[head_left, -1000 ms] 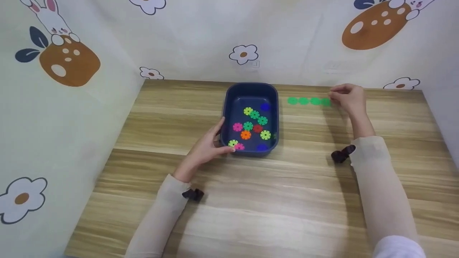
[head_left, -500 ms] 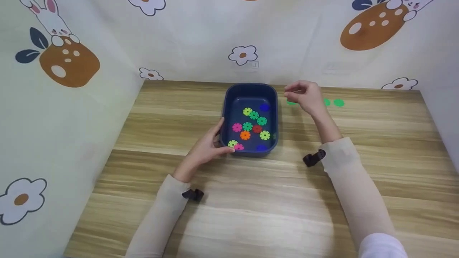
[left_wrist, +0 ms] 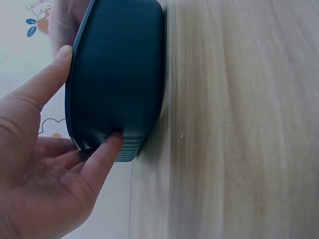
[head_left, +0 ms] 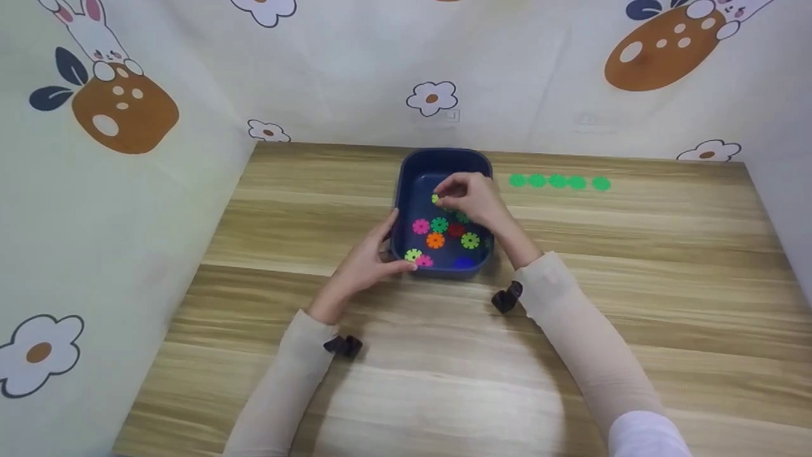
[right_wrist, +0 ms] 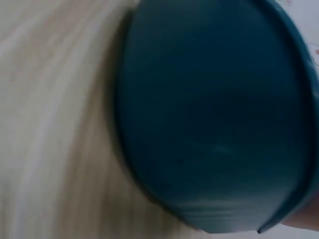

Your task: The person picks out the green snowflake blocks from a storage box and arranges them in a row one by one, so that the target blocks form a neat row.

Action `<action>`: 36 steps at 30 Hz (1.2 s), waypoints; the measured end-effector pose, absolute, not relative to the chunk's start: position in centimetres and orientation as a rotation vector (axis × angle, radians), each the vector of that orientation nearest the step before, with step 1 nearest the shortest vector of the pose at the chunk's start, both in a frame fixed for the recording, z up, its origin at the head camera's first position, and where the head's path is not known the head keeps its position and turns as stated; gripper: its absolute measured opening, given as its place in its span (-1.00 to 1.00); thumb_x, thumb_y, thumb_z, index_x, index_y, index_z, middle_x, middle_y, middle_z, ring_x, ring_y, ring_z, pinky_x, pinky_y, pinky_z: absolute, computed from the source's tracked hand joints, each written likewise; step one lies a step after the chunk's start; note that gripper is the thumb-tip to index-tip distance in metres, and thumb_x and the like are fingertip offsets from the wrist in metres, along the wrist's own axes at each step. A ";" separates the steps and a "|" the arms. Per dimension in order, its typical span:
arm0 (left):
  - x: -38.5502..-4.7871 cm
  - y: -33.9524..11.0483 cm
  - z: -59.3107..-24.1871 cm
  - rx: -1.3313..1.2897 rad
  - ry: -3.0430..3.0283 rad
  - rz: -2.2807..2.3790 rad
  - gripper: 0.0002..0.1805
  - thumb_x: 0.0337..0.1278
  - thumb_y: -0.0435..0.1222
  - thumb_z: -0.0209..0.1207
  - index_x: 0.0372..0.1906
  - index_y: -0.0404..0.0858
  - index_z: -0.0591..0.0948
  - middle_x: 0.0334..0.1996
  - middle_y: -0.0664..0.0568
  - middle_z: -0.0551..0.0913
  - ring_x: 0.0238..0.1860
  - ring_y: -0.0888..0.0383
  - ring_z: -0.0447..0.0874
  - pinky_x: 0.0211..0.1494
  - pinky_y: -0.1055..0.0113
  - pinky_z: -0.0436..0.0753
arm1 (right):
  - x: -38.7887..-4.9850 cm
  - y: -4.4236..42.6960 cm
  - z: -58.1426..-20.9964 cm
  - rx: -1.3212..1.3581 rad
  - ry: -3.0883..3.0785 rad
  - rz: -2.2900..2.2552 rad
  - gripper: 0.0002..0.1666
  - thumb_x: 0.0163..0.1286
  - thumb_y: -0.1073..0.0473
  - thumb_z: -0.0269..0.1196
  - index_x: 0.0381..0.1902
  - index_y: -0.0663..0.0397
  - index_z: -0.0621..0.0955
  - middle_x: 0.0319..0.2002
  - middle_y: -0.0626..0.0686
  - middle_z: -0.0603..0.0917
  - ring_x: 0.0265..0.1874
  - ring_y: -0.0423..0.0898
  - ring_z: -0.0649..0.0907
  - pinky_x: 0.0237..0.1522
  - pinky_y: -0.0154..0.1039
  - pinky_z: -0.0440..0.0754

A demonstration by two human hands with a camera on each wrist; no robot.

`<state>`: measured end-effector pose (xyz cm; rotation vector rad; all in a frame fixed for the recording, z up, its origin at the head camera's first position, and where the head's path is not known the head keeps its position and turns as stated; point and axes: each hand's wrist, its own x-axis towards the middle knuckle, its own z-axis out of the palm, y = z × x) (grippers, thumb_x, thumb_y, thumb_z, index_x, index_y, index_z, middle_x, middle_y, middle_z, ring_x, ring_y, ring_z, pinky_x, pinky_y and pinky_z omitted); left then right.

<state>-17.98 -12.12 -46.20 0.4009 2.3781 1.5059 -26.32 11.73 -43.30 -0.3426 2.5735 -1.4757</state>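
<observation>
Five green discs (head_left: 557,181) lie rowed right of the right hand (head_left: 476,200), seemingly laid out; mixed discs (head_left: 435,240) remain in the bin (head_left: 412,197) under its fingers. Those fingers are bent near a yellow disc (head_left: 434,198); I cannot tell whether they pinch it. The left hand (head_left: 361,263) grips the bin's near-left corner. Bin walls hem the right fingers; more counter (head_left: 412,374) spreads nearer.

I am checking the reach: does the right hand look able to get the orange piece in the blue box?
Probably yes. The right hand is over the open blue box, and the orange piece lies uncovered, with the left hand only at the box's edge.
</observation>
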 end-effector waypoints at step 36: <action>-18.0 -12.1 -46.2 0.409 2.386 1.476 0.14 0.07 -0.23 0.44 0.62 -0.14 -0.06 0.61 -0.16 -0.06 0.49 -0.14 0.27 0.34 0.12 0.57 | -26.6 9.8 -45.9 -0.422 2.523 -1.047 -0.84 0.13 0.39 0.43 -0.30 0.14 0.74 -0.34 0.05 0.71 -0.36 -0.12 0.58 -0.31 -0.37 0.52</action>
